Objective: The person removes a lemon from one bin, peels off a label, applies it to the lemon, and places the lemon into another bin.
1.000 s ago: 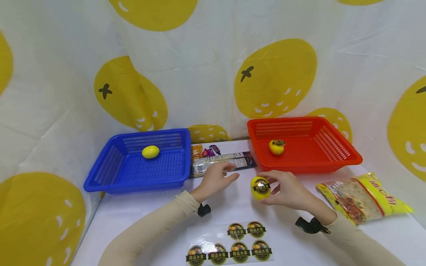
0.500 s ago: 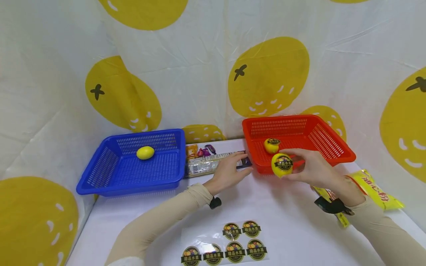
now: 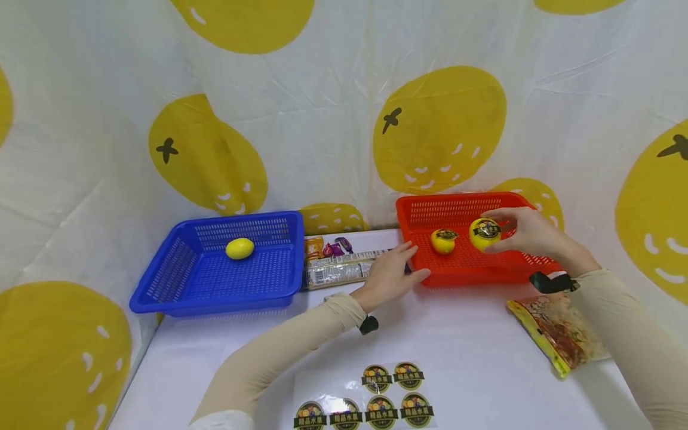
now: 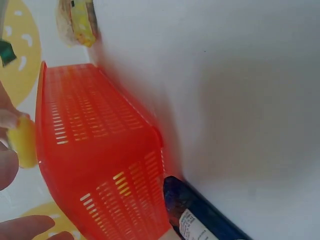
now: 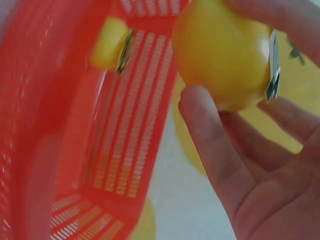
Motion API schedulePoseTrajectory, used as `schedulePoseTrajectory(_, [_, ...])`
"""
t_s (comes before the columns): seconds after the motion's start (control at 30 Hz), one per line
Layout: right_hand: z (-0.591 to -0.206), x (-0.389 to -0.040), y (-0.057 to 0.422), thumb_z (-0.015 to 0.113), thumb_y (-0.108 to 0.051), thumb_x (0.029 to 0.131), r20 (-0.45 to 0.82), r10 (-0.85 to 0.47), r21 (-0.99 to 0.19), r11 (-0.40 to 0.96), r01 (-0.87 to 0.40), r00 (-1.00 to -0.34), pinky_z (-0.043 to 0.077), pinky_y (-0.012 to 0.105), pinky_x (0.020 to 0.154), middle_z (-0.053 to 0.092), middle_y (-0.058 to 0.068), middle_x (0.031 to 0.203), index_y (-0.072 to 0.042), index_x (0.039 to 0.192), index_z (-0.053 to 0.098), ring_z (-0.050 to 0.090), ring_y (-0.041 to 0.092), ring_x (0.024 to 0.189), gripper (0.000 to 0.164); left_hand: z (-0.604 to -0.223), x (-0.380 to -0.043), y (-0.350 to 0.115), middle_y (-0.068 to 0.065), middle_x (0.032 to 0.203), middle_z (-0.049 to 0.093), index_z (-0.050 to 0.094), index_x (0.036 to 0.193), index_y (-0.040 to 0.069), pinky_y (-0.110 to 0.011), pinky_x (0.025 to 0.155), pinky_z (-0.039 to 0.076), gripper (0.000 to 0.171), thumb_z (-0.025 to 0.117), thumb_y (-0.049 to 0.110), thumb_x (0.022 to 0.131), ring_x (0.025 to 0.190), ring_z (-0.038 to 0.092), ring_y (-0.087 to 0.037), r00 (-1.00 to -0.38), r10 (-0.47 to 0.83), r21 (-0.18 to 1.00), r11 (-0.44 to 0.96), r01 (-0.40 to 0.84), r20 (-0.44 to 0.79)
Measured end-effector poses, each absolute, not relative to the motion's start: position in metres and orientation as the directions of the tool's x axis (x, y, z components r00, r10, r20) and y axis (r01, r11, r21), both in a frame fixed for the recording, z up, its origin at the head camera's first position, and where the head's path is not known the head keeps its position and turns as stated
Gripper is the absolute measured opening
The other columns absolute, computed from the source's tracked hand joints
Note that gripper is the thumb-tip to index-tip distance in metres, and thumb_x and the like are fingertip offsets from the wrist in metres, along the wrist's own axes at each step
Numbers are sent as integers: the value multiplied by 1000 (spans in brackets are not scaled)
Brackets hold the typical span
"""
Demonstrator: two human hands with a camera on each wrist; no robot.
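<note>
My right hand (image 3: 524, 232) pinches a yellow lemon (image 3: 485, 234) over the red basket (image 3: 478, 278). A dark round sticker on this lemon faces my head camera. In the right wrist view, thumb and fingers lie around the lemon (image 5: 220, 55), with the sticker's edge (image 5: 274, 67) lifting a little from the skin. Another stickered lemon (image 3: 443, 241) lies inside the basket. My left hand (image 3: 391, 273) holds nothing, its fingers relaxed right by the basket's left front corner. A third lemon (image 3: 239, 248), with no sticker showing, lies in the blue basket (image 3: 226, 301).
A sheet of round stickers (image 3: 333, 382) lies at the table's front. Between the baskets are a long silver packet (image 3: 344, 272) and small wrapped sweets (image 3: 329, 248). A yellow food bag (image 3: 559, 328) lies at the right, partly behind my right forearm.
My right hand has carried the stickered lemon from above the table, up and rightward, to over the red basket. My left hand has moved right, toward the basket's corner.
</note>
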State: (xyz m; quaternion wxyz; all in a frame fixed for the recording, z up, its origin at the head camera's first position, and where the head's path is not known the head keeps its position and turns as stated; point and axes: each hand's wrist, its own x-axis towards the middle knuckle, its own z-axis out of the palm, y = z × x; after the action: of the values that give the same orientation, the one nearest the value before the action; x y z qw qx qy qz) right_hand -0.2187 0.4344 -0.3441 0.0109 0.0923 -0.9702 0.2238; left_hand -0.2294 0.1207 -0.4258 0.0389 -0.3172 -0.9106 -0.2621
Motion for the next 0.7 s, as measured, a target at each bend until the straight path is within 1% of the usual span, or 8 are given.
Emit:
schedulePoseTrajectory(0.07, [-346, -231, 439, 91, -41, 75, 50, -190, -424, 885, -193, -981, 49, 60, 98, 64, 22, 136, -8, 141, 60, 59, 36, 113, 80, -426, -230, 123, -6, 158, 50, 53, 149, 10, -40, 118, 44, 63, 61, 48, 100, 144, 51, -23, -798, 555, 452, 664, 595, 236])
schedulePoseTrajectory(0.1, [-348, -237, 441, 91, -41, 75, 42, -201, -423, 884, -200, -979, 48, 62, 99, 64, 21, 135, -9, 141, 61, 59, 36, 114, 79, -427, -230, 124, -6, 158, 50, 53, 149, 10, -39, 118, 44, 63, 61, 48, 100, 144, 52, -23, -800, 552, 451, 667, 592, 234])
schedulePoseTrajectory(0.13, [-349, -243, 443, 91, -41, 75, 32, -209, -424, 883, -202, -977, 48, 62, 101, 65, 20, 135, -10, 140, 61, 60, 35, 115, 78, -427, -230, 125, -6, 158, 50, 54, 149, 10, -38, 117, 45, 62, 61, 47, 100, 144, 52, -23, -802, 551, 447, 672, 591, 233])
schedulePoseTrajectory(0.17, [-350, -248, 444, 91, -41, 75, 22, -216, -422, 883, -205, -976, 53, 57, 96, 66, 17, 134, -11, 139, 62, 61, 34, 115, 77, -428, -230, 126, -6, 158, 50, 54, 149, 10, -38, 117, 45, 62, 61, 47, 100, 144, 52, -23, -804, 549, 440, 678, 589, 230])
schedulePoseTrajectory(0.2, [-352, -253, 446, 91, -40, 75, 12, -230, -423, 881, -213, -973, 55, 56, 95, 67, 18, 134, -10, 139, 63, 62, 34, 116, 76, -429, -230, 127, -6, 158, 50, 54, 149, 10, -37, 117, 45, 61, 61, 47, 101, 144, 52, -23, -806, 548, 438, 682, 585, 224])
schedulePoseTrajectory(0.37, [-361, -283, 453, 92, -38, 75, -39, -259, -421, 880, -219, -965, 54, 57, 99, 67, 21, 134, -5, 138, 62, 65, 39, 119, 77, -430, -231, 130, -7, 158, 51, 55, 147, 9, -36, 117, 45, 59, 60, 46, 101, 143, 53, -22, -804, 551, 403, 699, 591, 224])
schedulePoseTrajectory(0.47, [-368, -298, 460, 92, -38, 74, -59, -234, -405, 894, -191, -970, 54, 59, 98, 66, 23, 135, -5, 138, 62, 65, 39, 116, 79, -430, -231, 130, -7, 158, 50, 55, 147, 8, -36, 117, 45, 59, 60, 46, 102, 144, 52, -22, -803, 555, 401, 699, 592, 219])
schedulePoseTrajectory(0.7, [-380, -320, 471, 94, -33, 72, -62, -223, -383, 906, -183, -973, 54, 60, 95, 64, 29, 134, 1, 135, 62, 63, 41, 112, 79, -433, -232, 130, -6, 159, 49, 56, 146, 8, -36, 116, 46, 59, 60, 46, 101, 143, 52, -22, -799, 554, 397, 696, 599, 233])
